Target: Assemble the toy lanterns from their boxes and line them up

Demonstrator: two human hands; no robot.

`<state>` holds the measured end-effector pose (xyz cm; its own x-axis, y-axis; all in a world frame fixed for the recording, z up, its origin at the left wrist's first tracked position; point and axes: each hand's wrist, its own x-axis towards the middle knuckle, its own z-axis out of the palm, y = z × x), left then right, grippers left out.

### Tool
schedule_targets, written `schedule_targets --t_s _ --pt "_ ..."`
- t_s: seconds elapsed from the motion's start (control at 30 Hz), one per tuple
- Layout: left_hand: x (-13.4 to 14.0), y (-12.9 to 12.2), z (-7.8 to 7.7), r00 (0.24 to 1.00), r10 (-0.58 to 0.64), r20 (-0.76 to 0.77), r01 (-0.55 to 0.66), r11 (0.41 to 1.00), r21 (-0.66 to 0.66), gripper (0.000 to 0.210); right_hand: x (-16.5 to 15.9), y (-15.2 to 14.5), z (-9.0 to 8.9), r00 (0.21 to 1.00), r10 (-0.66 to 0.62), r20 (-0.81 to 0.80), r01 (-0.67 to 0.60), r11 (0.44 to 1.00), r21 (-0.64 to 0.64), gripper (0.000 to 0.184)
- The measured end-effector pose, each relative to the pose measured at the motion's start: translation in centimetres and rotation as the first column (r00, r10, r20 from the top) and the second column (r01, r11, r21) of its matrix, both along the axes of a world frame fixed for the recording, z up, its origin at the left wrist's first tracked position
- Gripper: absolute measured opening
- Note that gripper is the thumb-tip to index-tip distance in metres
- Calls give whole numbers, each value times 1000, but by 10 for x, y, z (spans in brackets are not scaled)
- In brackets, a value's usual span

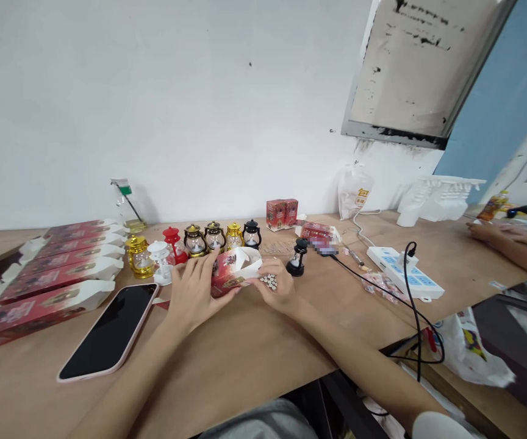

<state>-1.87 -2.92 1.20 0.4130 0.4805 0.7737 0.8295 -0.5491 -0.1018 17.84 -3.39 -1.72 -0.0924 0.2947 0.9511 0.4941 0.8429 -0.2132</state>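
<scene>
Between my two hands is a red printed cardboard box (227, 268), lying on its side with white flaps open toward the right. My left hand (193, 292) grips the box's left end. At the open end, my right hand (278, 286) has its fingers bent round the flaps and the thumb below. Small round silvery pieces (269, 281), like button cells, lie beside my right hand. Behind the box stand several mini lanterns, among them a gold lantern (139, 259), a white lantern (160, 263) and a red lantern (172, 239). A black lantern (297, 259) stands right of my hands.
Flattened red boxes (48, 274) lie in a row at left, near a phone (110, 332). Closed red boxes (282, 214) stand by the wall. A power strip (405, 274) with a black cable (373, 283) lies at right. Another person's hand (487, 233) rests at far right.
</scene>
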Motion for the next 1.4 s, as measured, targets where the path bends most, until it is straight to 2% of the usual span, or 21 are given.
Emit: schedule_targets --t_s 0.07,0.17,0.33,0.47,0.53,0.6,0.7,0.83,1.03,1.2,1.3,1.4 --pt "-2 -1 3 1000 -22 -8 22 1000 12 68 0 1 -1 999 27 -34 -25 998 57 28" --pt "-4 -2 5 998 -60 -12 61 997 50 62 -1 2 -4 993 49 -111 -45 998 38 38" --pt "-6 0 3 993 -115 -28 117 985 127 59 1 1 -4 991 63 -119 -84 979 -185 47" --pt "-6 2 1 986 -159 -60 168 960 222 51 3 -4 5 981 161 -105 -190 905 -382 48" --pt "-5 3 0 982 -179 -61 189 942 277 47 3 -6 10 980 176 -92 -198 875 -442 44" --pt "-5 4 -1 981 -184 -63 195 928 316 44 3 -7 13 988 152 -35 -151 876 -458 37" --pt "-5 6 -2 981 -174 -90 194 914 355 41 2 -6 13 989 115 90 -67 906 -417 28" --pt "-5 7 -3 981 -165 -105 193 904 383 39 0 -2 9 987 124 99 -76 918 -390 21" --pt "-5 5 0 980 -185 -70 198 920 340 45 -2 -3 6 994 85 -72 -106 913 -395 22" --pt "-6 5 -3 983 -184 1 181 969 167 54 -4 -4 7 976 111 -186 -184 879 -439 17" --pt "-7 9 -5 989 -141 42 137 987 80 63 -4 -6 9 969 121 -217 -208 874 -439 16" --pt "-8 11 -3 985 -170 29 168 984 56 54 -6 -9 10 973 125 -194 -195 894 -404 10"
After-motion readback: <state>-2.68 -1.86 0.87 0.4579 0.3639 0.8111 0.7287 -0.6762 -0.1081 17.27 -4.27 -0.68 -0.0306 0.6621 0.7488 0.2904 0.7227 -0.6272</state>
